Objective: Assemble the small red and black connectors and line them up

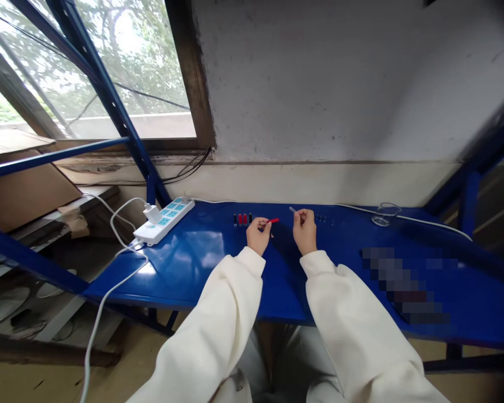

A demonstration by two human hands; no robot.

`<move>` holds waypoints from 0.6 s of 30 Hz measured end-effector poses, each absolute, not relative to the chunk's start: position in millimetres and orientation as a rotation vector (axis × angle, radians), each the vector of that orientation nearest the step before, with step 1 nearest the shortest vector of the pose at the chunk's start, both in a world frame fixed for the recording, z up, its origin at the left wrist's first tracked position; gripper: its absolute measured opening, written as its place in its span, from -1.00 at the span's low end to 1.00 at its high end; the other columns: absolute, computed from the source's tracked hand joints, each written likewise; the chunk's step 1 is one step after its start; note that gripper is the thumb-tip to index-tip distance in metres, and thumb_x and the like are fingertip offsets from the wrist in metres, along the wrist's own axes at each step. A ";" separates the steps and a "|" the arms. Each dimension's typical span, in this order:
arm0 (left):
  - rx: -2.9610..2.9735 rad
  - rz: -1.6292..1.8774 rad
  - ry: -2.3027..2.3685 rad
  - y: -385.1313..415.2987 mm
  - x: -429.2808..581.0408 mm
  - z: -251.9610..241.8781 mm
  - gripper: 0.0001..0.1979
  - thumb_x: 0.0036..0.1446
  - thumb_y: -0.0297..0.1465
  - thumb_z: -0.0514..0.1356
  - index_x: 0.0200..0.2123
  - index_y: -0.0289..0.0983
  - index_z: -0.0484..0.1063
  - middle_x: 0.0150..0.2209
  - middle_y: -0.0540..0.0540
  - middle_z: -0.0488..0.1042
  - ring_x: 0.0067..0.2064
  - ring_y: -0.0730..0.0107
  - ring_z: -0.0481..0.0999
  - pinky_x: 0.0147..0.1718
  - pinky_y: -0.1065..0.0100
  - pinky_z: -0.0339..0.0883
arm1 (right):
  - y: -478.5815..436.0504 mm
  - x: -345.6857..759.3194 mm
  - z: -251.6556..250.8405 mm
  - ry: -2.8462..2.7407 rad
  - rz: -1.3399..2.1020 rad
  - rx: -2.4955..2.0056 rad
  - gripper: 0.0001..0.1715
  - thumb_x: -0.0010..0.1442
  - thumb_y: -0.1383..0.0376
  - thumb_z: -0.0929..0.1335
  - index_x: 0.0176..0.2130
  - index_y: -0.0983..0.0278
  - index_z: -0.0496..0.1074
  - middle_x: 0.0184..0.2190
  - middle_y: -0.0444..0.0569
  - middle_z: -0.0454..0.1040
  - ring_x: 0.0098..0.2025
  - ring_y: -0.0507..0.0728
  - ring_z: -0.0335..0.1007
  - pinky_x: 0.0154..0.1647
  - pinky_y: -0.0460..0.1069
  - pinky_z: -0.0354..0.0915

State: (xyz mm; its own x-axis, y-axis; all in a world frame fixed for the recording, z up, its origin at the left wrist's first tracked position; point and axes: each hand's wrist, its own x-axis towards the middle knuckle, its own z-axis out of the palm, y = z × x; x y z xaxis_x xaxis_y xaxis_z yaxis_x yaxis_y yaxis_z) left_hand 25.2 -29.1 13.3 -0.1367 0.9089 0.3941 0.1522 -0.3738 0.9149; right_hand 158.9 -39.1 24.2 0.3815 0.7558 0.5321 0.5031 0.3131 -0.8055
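My left hand (259,235) is closed in a pinch on a small red tube (274,220), which points right toward my other hand. A short gap to the right, my right hand (304,230) pinches a small clear tube (293,210) that tilts up to the left. The two tubes are apart. Just left of my left hand, several short black and red cylinders (242,219) stand in a row on the blue table (193,280). Beyond my right hand lie several tiny clear pieces (325,219), too small to name.
A white power strip (164,221) with a plugged-in charger (152,212) lies at the left, its cable (109,296) hanging over the front edge. Clear round objects (380,221) sit at the back right. A blurred-out item (403,285) lies at right. Blue frame bars flank the table.
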 end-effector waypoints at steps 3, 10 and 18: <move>1.493 1.563 1.195 -27.5 24.2 12.1 -0.89 -0.06 -0.41 0.15 -0.41 -0.33 0.34 -0.48 -0.05 0.38 -0.50 0.55 0.36 -0.50 0.46 0.32 | -39.0 156.4 22.7 -1.210 0.382 -1.247 -0.72 0.14 0.09 0.15 -0.33 0.26 0.16 -0.56 -0.16 0.26 -0.53 0.00 0.20 -0.44 -0.09 0.16; 1.449 1.554 1.174 -25.1 24.2 11.0 -0.89 -0.08 -0.40 0.17 -0.43 -0.32 0.34 -0.52 -0.02 0.36 -0.53 0.57 0.33 -0.53 0.48 0.30 | -30.3 157.2 14.0 -1.135 0.519 -1.205 -0.74 0.10 0.10 0.19 -0.39 0.25 0.16 -0.63 -0.23 0.21 -0.57 -0.03 0.15 -0.47 -0.10 0.14; 1.423 1.552 1.138 -23.8 23.4 10.3 -0.87 -0.07 -0.41 0.17 -0.40 -0.33 0.34 -0.50 -0.05 0.40 -0.49 0.54 0.38 -0.47 0.45 0.32 | -29.7 158.2 11.9 -1.100 0.671 -1.180 -0.71 0.04 0.07 0.22 -0.42 0.25 0.17 -0.66 -0.24 0.19 -0.61 -0.05 0.08 -0.58 -0.12 0.06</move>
State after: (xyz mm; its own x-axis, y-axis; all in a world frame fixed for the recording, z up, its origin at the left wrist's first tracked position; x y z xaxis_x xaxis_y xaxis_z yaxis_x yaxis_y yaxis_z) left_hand 23.4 -23.8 10.3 -0.1203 0.9310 0.3446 0.0487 -0.3412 0.9387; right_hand 158.2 -29.7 11.9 0.3609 0.8777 0.3154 0.1217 0.2910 -0.9489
